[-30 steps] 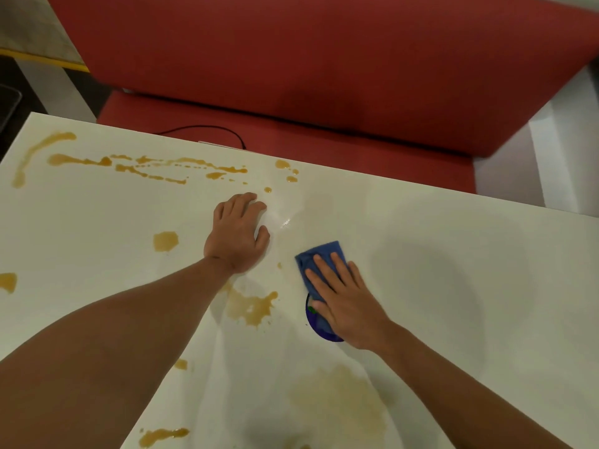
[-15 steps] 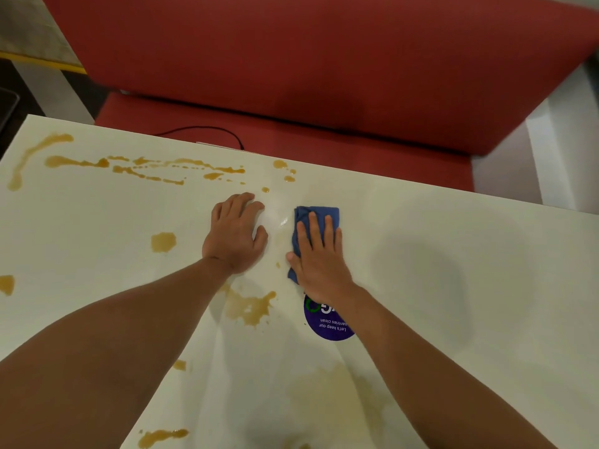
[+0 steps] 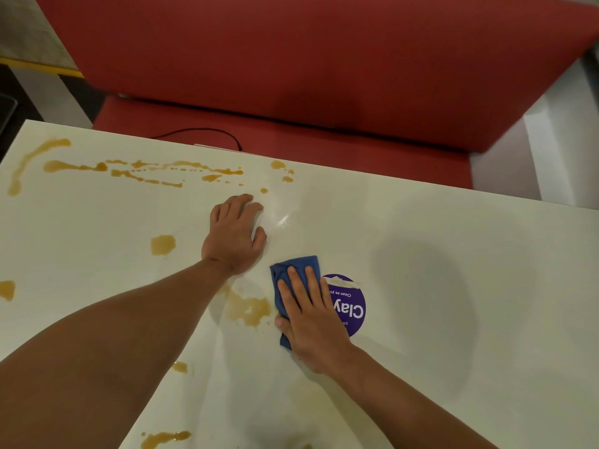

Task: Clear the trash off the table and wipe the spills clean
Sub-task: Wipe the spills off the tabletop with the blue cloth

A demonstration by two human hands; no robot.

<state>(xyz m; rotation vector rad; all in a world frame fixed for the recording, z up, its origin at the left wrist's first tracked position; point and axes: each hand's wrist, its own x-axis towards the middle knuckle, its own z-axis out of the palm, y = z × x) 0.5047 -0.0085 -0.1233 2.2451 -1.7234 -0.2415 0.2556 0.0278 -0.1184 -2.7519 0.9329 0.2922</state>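
Observation:
My right hand (image 3: 311, 315) presses a folded blue cloth (image 3: 291, 270) flat on the white table (image 3: 453, 254), fingers straight, thumb at the cloth's left edge. Just left of the cloth lies a brown spill puddle (image 3: 248, 307). My left hand (image 3: 233, 234) rests palm down on the table beyond it, fingers slightly bent, holding nothing. More brown spills streak the far left (image 3: 142, 168), with a blot (image 3: 162, 244) left of my left wrist and drops (image 3: 282, 171) near the far edge. Further splashes lie near the front (image 3: 162, 439).
A round purple sticker (image 3: 351, 306) with white lettering is stuck to the table right of my right hand. Behind the table stands a red bench (image 3: 291, 76) with a black cable (image 3: 201, 134) on its seat. A grey wall panel (image 3: 567, 140) is at right.
My right hand has drawn the blue cloth back toward me from the far side, ending beside the brown puddle. The purple sticker is more uncovered. My left hand has stayed put.

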